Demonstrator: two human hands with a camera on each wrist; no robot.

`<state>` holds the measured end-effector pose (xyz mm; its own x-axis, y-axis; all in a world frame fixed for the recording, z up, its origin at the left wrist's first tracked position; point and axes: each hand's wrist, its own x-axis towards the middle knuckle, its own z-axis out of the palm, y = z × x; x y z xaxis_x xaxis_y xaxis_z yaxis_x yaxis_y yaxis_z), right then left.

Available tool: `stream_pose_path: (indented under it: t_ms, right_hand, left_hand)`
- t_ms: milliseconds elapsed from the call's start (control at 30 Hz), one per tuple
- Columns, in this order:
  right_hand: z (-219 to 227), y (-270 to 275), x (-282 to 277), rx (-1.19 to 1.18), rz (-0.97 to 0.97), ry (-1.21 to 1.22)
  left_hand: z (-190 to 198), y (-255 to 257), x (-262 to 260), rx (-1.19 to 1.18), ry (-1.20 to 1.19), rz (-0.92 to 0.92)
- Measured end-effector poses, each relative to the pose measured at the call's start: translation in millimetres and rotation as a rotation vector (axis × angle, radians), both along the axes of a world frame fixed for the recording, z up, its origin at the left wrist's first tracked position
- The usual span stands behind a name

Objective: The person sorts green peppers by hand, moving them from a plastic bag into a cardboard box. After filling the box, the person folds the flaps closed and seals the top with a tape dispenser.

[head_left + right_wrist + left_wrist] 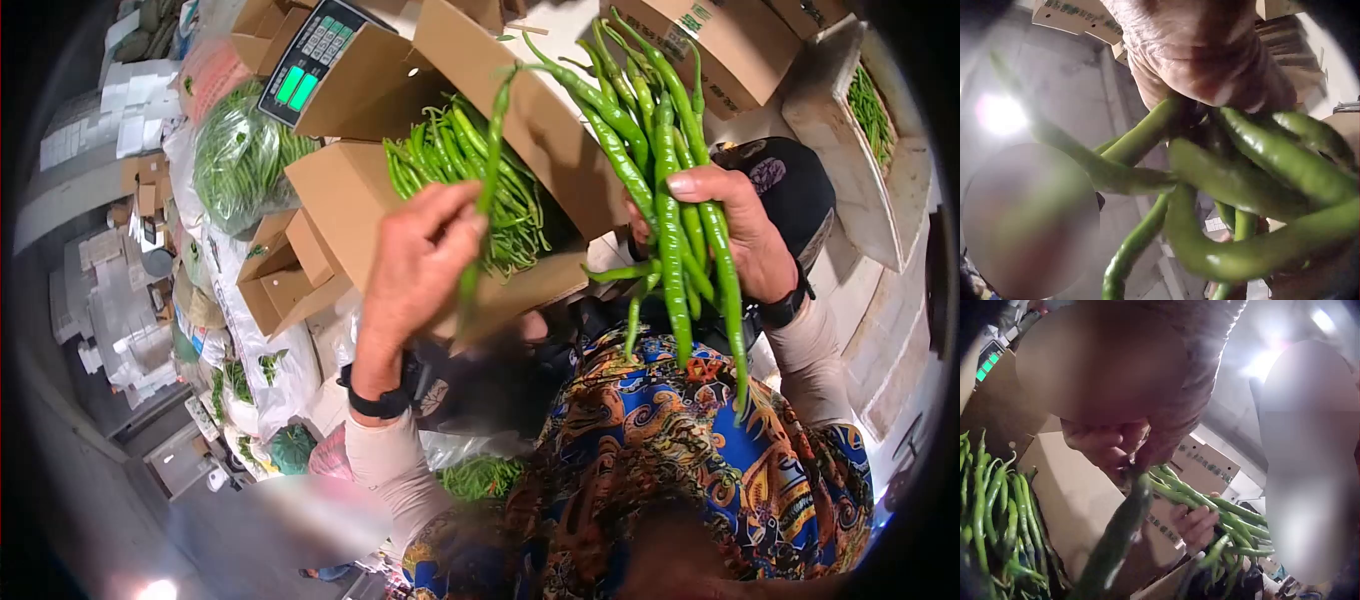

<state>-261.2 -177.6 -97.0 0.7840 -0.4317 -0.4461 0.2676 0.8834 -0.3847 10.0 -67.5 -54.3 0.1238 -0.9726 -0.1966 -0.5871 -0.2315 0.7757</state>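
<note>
Head view: a person's two bare hands work with long green chilli peppers. The left hand pinches a single green chilli pepper between thumb and fingers, held upright in front of an open cardboard box. To its right, the right hand is clamped around a bunch of green chilli peppers, at least eight; they overlap, so an exact count cannot be made. The bunch hangs before a patterned garment, well apart from the left hand.

One heap of peppers fills part of the box, too tangled to count. At the far left stand one digital scale with lit green panels and, nearer, one clear plastic bag of green produce. A smaller open carton sits below the bag. At the far right is one white crate, cut across by the dark lens edge, with green produce inside. Two dark wristbands show, one per wrist.

Left wrist view brings the pinched pepper close, its lower end dim and blurred, and shows green print on a carton behind. Right wrist view alone shows peppers curving out beneath the palm; its fingertips are hidden. Smudged patches cover parts of both wrist views.
</note>
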Motion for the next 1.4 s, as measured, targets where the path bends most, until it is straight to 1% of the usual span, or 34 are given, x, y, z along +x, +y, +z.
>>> stream_pose_path:
  t_ms: [33,67,100,133,167,233,267,300,333,367,400,433,467,500,533,567,633,667,700,733,767,800,833,900,1000,1033,1100,1133,1167,1233,1267,1300,1367,1400]
  right_hand:
    - [3.6,-1.5,-2.1,-0.035,0.035,0.03]
    - [11.5,-1.4,-0.6,-0.131,0.087,0.103]
    - [20.9,0.4,0.9,-0.228,0.139,0.176]
    - [31.9,4.7,3.2,-0.235,0.12,0.236]
    - [27.3,4.5,3.5,-0.236,0.124,0.233]
    - [16.7,4.6,3.5,-0.168,0.201,0.121]
    - [23.6,7.8,8.1,-0.177,0.132,0.153]
    - [28.7,5.0,8.8,-0.185,0.136,0.15]
    - [33.6,1.9,7.9,-0.138,0.132,0.18]
    - [35.9,1.1,8.3,-0.088,0.125,0.213]
    - [30.5,-0.4,13.3,-0.017,0.082,0.171]
    - [43.8,0.4,16.0,-0.056,0.091,0.221]
    - [41.1,0.3,16.8,-0.124,0.091,0.219]
    - [35.6,-3.8,17.5,-0.198,0.086,0.221]
    - [34.6,-6.3,22.3,-0.2,0.105,0.202]
    - [27.6,-10.0,26.1,-0.222,0.123,0.141]
    - [18.6,-8.5,33.6,-0.227,0.082,0.116]
    - [26.9,-7.4,35.1,-0.197,0.107,0.117]
    - [25.1,-8.0,32.6,-0.191,0.104,0.118]
    - [21.3,-8.4,33.2,-0.212,0.104,0.117]
    - [19.4,-8.6,33.8,-0.235,0.104,0.116]
    - [30.4,-6.7,34.9,-0.276,0.079,0.155]
    - [19.5,-8.2,39.8,-0.293,0.091,0.147]
    - [24.1,-2.9,35.5,-0.331,0.074,0.135]
    - [21.8,1.5,22.9,-0.35,0.032,0.233]
    - [24.7,3.1,22.0,-0.339,0.027,0.234]
    - [34.3,5.7,24.7,-0.333,0.004,0.129]
    - [33.1,2.4,23.0,-0.376,0.084,0.057]
    - [27.9,-0.3,23.4,-0.368,0.09,0.054]
    - [10.5,-4.7,29.1,-0.418,0.169,0.067]
    - [-3.9,-5.3,30.2,-0.386,0.165,0.08]
    - [-0.8,-6.5,29.0,-0.386,0.165,0.068]
    - [7.6,-7.2,28.9,-0.366,0.154,0.118]
    - [-3.1,-8.4,30.7,-0.321,0.111,0.094]
  left_hand:
    - [-1.4,4.9,-0.7,-0.009,-0.048,-0.074]
    - [0.6,8.3,2.2,-0.011,-0.055,-0.066]
    - [2.8,11.9,6.2,0.031,0.006,0.054]
    - [5.1,15.0,11.0,0.074,0.069,0.171]
    - [10.1,15.5,20.1,0.087,0.137,0.326]
    - [0.7,16.2,46.5,-0.061,0.454,0.481]
    - [-9.8,17.0,53.2,-0.069,0.451,0.486]
    - [-21.9,18.6,60.4,-0.002,0.316,0.512]
    - [-29.3,19.4,64.2,0.067,0.181,0.536]
    - [-36.8,20.0,61.5,0.124,0.123,0.553]
    - [-42.9,20.7,59.0,0.156,0.087,0.557]
    - [-48.4,20.6,56.2,0.189,0.056,0.555]
    - [-51.1,22.1,55.1,0.187,0.073,0.541]
    - [-52.0,23.2,54.6,0.139,-0.067,0.509]
    - [-52.6,21.4,51.6,0.087,-0.207,0.473]
    - [-50.6,16.8,44.7,0.079,-0.192,0.452]
    - [-25.0,9.7,24.9,-0.048,0.214,0.499]
    - [-4.5,5.7,2.6,-0.013,0.247,0.467]
    - [2.7,-0.1,-17.3,0.019,0.315,0.401]
    - [6.5,-1.3,-29.8,-0.015,0.388,0.228]
    - [18.8,-7.9,-46.4,0.053,0.449,0.16]
    - [27.2,-13.1,-61.4,0.121,0.509,0.092]
    - [19.4,-15.5,-68.1,0.151,0.554,0.069]
    - [13.6,-22.9,-74.9,0.145,0.719,0.016]
    - [13.7,-28.5,-73.0,0.241,0.583,0.052]
    - [12.8,-29.2,-70.1,0.252,0.582,0.049]
    - [8.3,-28.1,-60.3,0.28,0.698,0.043]
    - [4.1,-26.7,-58.1,0.253,0.657,0.021]
    - [4.1,-23.7,-56.3,0.258,0.656,0.03]
    - [8.3,-19.1,-50.4,0.219,0.441,0.009]
    - [13.1,-16.0,-47.9,0.226,0.44,0.007]
    - [20.1,-13.8,-46.0,0.227,0.428,0.01]
    - [33.8,-5.5,-35.8,0.211,0.245,0.088]
    - [37.9,0.1,-26.1,0.168,0.172,0.153]
